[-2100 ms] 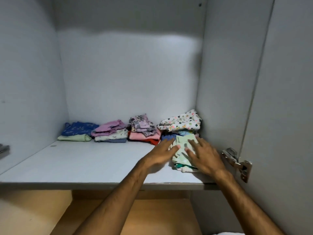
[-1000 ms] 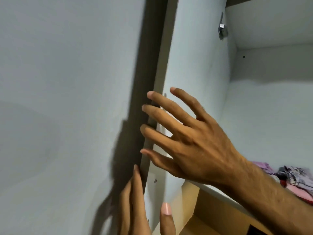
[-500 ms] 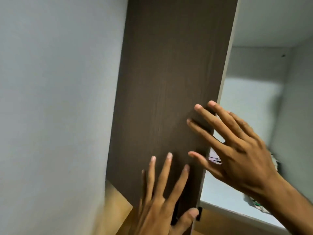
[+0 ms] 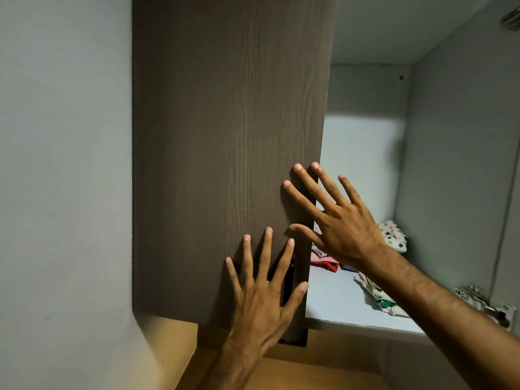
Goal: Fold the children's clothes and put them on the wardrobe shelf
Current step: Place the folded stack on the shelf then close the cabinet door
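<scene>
A dark brown wardrobe door (image 4: 225, 164) covers the left half of the opening. My left hand (image 4: 261, 294) lies flat on its lower part with fingers spread, over a black handle (image 4: 288, 280). My right hand (image 4: 337, 220) is spread too, its fingertips on the door's right edge. Behind the door, folded children's clothes rest on the white shelf (image 4: 332, 302): a red and pink pile (image 4: 326, 264), a white patterned garment (image 4: 394, 236) at the back right, and a pale green stack (image 4: 377, 296) near the front, partly hidden by my right forearm.
A grey wall (image 4: 64, 178) stands left of the door. The right wardrobe door (image 4: 509, 220) is swung open, with a metal hinge (image 4: 489, 305) at shelf height. Below the shelf is a lit wooden compartment (image 4: 295, 370).
Both hands left the green stack on the shelf and went to the left door. That door swung from open to nearly shut across the left half of the opening.
</scene>
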